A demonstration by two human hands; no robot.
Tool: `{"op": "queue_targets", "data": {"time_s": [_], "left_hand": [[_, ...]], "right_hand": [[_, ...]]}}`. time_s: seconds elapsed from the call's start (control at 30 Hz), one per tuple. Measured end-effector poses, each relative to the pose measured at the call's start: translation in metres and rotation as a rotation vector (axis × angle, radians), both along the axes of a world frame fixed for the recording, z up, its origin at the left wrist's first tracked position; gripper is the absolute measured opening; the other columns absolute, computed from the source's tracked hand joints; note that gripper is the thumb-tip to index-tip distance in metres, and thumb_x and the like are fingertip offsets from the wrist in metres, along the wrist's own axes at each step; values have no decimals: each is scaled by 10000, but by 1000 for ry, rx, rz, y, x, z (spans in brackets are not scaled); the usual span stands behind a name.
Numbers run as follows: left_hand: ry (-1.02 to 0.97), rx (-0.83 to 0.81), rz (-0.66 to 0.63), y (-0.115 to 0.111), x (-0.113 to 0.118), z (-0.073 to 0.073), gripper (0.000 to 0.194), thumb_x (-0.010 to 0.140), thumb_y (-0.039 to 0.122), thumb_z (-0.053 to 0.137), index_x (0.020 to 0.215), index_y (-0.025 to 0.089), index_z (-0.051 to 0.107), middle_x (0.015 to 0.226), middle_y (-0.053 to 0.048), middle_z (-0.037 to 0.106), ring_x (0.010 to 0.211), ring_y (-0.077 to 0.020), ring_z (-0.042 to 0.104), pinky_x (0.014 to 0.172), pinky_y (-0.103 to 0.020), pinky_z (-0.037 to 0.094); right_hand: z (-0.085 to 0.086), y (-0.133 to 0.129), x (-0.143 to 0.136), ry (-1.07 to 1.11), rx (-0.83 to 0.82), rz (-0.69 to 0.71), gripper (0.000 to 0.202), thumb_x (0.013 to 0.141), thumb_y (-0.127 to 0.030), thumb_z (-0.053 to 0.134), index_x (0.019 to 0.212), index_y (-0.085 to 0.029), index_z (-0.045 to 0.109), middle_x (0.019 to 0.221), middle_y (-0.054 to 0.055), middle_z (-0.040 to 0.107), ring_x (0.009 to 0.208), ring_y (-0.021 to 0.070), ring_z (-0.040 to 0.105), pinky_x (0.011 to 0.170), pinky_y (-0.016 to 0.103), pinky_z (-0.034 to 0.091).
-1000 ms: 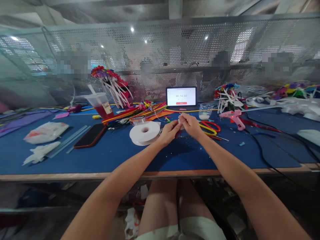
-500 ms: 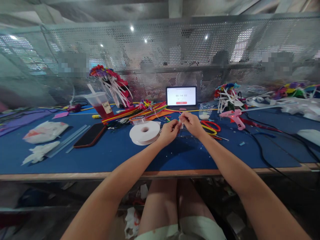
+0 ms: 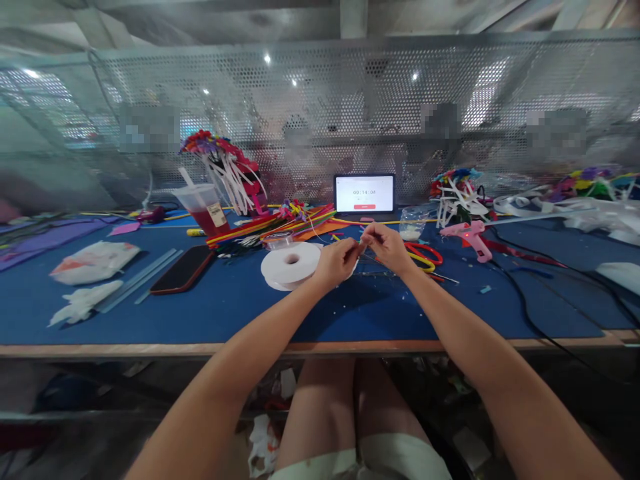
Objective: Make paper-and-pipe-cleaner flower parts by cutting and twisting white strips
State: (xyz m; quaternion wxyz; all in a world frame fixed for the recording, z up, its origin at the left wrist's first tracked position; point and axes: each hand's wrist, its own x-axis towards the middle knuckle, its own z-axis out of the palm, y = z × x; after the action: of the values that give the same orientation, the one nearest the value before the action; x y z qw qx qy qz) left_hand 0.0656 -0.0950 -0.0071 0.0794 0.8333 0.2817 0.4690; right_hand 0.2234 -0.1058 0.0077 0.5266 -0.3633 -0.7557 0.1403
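My left hand [image 3: 340,261] and my right hand [image 3: 384,245] meet fingertip to fingertip above the blue mat [image 3: 240,310]. Both are closed in a pinch, and whatever sits between the fingers is too small and too covered to name. Just left of my left hand lies a roll of white ribbon [image 3: 280,270], flat on the mat. Red and yellow fuzzy wire loops [image 3: 434,251] lie beyond my right wrist. A clear cup with white bits [image 3: 411,227] stands behind that hand.
A pink glue gun [image 3: 470,235] with a black cord lies at right. To the left are a phone [image 3: 183,270], a cup of red drink [image 3: 203,212] and coloured pipe cleaners [image 3: 250,230]. A lit tablet [image 3: 365,193] stands behind, before a perforated metal panel [image 3: 320,87].
A white piece visible between my fingertips earlier is now mostly hidden. My left fingers have curled slightly, and the tablet's timer has advanced one second.
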Motion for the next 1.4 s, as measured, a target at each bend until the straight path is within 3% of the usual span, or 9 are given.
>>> {"op": "queue_targets", "data": {"time_s": [0.17, 0.3, 0.5, 0.73, 0.9, 1.0, 1.1, 1.17, 1.4], "left_hand": [[371, 561, 144, 10, -20, 7, 225, 887, 239, 390, 755, 173, 560, 672, -40, 599, 629, -137, 540, 558, -243, 353], [511, 816, 185, 17, -35, 13, 158, 881, 224, 422, 831, 181, 566, 728, -26, 630, 671, -137, 566, 574, -246, 380], [300, 836, 248, 20, -39, 15, 182, 834, 313, 517, 959, 202, 587, 908, -60, 659, 844, -170, 599, 679, -270, 457], [273, 712, 81, 21, -35, 10, 170, 833, 206, 512, 962, 234, 619, 932, -36, 670, 927, -165, 584, 812, -307, 473], [150, 467, 50, 17, -24, 9, 136, 828, 235, 513, 825, 186, 640, 762, -49, 661, 761, -157, 579, 724, -296, 460], [-96, 84, 40, 11, -11, 8, 140, 780, 289, 575, 737, 169, 634, 677, -31, 638, 632, -131, 547, 628, -269, 437], [-310, -371, -81, 8, -3, 7, 203, 703, 353, 642, 679, 154, 613, 590, 6, 582, 533, -98, 495, 528, -231, 387], [-406, -559, -175, 7, 0, 7, 255, 641, 383, 685, 644, 144, 597, 562, 22, 548, 519, -85, 474, 516, -220, 367], [-480, -833, -337, 6, 1, 6, 357, 557, 447, 722, 642, 138, 566, 574, 27, 546, 534, -82, 504, 550, -222, 416]], "right_hand": [[4, 1, 11, -235, 262, -41, 92, 808, -284, 549, 766, -211, 588, 721, 0, 614, 663, 122, 545, 621, 259, 427], [2, -3, 12, -463, 581, -155, 140, 845, -174, 469, 778, -218, 584, 757, 12, 623, 768, 139, 550, 703, 274, 448], [1, -9, 9, -719, 819, -290, 179, 871, -135, 420, 809, -214, 568, 757, 8, 602, 708, 133, 491, 684, 266, 438], [-1, -7, 5, -649, 724, -247, 203, 878, -167, 417, 715, -209, 531, 729, 16, 599, 702, 138, 492, 685, 273, 437], [-4, -2, 1, -429, 528, -245, 151, 878, -218, 419, 772, -203, 526, 736, 25, 597, 736, 141, 536, 688, 269, 434], [-4, -1, 1, -279, 312, -211, 128, 873, -291, 446, 837, -190, 517, 746, 20, 592, 687, 125, 534, 645, 245, 410], [-4, 0, 1, -230, 92, -161, 217, 890, -344, 383, 787, -193, 500, 684, 5, 564, 621, 119, 506, 597, 240, 363], [-4, 1, 0, -260, 43, -139, 272, 892, -350, 353, 696, -198, 464, 605, -10, 516, 571, 115, 471, 564, 240, 325], [-3, 0, -4, -265, 16, -139, 279, 878, -337, 327, 634, -208, 366, 560, -27, 437, 540, 108, 420, 551, 239, 294]]}}
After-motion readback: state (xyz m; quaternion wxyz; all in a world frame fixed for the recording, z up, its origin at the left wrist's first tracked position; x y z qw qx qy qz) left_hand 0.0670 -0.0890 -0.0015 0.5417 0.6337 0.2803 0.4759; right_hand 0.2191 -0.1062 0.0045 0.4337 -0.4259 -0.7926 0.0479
